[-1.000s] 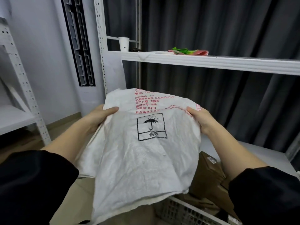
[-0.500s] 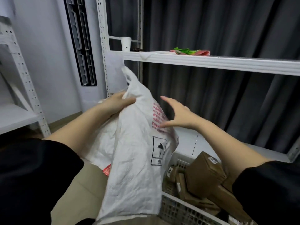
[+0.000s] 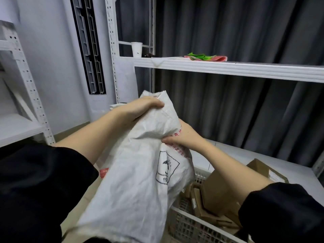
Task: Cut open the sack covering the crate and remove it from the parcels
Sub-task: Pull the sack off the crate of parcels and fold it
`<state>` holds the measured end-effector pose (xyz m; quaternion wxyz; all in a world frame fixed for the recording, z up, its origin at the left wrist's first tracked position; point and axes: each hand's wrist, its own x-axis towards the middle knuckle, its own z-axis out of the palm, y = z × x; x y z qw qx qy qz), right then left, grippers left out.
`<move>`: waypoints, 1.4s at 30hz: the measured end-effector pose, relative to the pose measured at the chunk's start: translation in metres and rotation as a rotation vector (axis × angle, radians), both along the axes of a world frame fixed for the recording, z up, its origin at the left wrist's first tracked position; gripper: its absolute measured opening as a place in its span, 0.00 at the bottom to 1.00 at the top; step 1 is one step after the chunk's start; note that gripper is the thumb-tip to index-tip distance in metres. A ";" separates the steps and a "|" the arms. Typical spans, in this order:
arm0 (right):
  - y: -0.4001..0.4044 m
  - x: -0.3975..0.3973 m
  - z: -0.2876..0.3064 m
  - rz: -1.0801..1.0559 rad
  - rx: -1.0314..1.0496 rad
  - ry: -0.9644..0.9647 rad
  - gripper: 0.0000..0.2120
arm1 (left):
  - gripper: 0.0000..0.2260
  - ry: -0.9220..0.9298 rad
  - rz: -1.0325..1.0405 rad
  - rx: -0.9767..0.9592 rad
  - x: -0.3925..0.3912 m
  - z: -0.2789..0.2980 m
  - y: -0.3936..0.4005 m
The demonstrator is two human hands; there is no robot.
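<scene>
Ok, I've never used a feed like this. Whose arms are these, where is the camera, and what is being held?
No machine here: these are a person's own arms in black sleeves, filmed by one wide-angle camera worn on the head, looking forward and down. The left hand grips the top of a white woven sack, and the right hand grips it lower down, by the red print. The sack is lifted clear of the white plastic crate at lower right, where brown cardboard parcels lie uncovered. Behind, a white shelf carries a paper cup and some green and pink wrapping.
</scene>
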<state>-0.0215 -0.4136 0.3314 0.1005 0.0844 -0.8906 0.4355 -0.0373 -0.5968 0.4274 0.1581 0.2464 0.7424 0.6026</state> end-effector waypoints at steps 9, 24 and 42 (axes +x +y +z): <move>0.002 -0.005 -0.006 -0.568 0.068 -0.002 0.19 | 0.28 0.610 0.320 -0.679 -0.025 -0.006 -0.002; 0.044 0.015 0.023 -0.342 -0.931 -0.119 0.12 | 0.30 1.350 0.619 -0.855 -0.045 -0.086 -0.024; 0.069 0.044 0.037 0.141 -1.327 -0.116 0.13 | 0.46 -0.345 -0.100 0.162 -0.044 -0.082 -0.036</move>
